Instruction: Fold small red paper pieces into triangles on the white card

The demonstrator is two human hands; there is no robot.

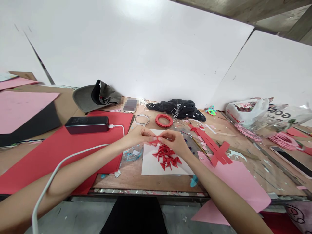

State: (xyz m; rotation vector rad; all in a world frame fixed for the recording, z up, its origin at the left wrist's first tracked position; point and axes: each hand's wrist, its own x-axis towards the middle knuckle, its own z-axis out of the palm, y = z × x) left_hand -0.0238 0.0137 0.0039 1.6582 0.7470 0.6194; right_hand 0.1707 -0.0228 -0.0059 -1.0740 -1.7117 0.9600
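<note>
My left hand [139, 136] and my right hand [173, 141] meet over a white sheet of paper [149, 165]. Between their fingertips they pinch a small red folded paper piece [154, 141], partly covered by the fingers. Just below, on the sheet, lies a pile of pointed red folded paper pieces [168, 159]. Beyond my hands a red ring of interlocked folded paper [163, 121] rests on the wooden table. To its left is a thin pale ring [142, 120]. Flat red paper strips [212, 143] lie crossed to the right of my right hand.
Red sheets [73, 146] and a black power bank [87, 124] lie left, its white cable [73, 156] crossing my left arm. Behind are a cap [95, 96] and black cloth [177, 107]. Pink paper [234, 182], a plastic bag [248, 112] and a phone [292, 161] lie right.
</note>
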